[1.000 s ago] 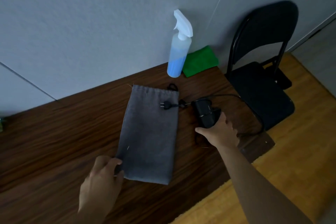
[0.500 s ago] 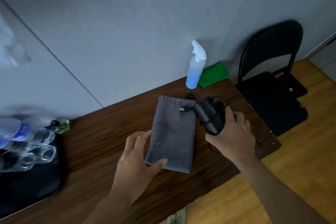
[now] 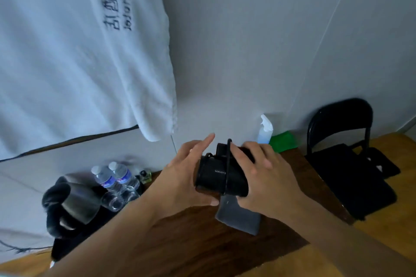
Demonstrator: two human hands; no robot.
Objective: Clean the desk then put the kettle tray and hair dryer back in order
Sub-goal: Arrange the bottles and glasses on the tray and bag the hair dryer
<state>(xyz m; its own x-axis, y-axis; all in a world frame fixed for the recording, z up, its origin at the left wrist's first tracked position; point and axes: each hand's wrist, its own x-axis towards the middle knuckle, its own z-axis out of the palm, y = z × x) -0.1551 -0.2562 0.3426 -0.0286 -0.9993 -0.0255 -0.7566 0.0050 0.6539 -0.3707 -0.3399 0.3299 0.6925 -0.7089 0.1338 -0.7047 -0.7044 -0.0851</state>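
Above the right half of the bench, one black hair dryer is held in the air between both hands, with a black cord looped over its body. The left hand cups its left side, thumb underneath and forefinger stretched out straight past it. The right hand lies over the top and right side, its fingers curled around the body. Directly below, one grey fabric pouch lies flat on the wood, partly hidden by the hands.

At the left end of the bench stands one black tray carrying one steel kettle with a black handle, two plastic water bottles and two upturned clear glasses; a small dark item behind the bottles is too blurred to name.

At the far right corner, against the wall, stand one spray bottle with pale blue liquid and one green cloth just beside it. One black folding chair sits off the right edge. One white towel with dark printed lettering hangs across the upper left.
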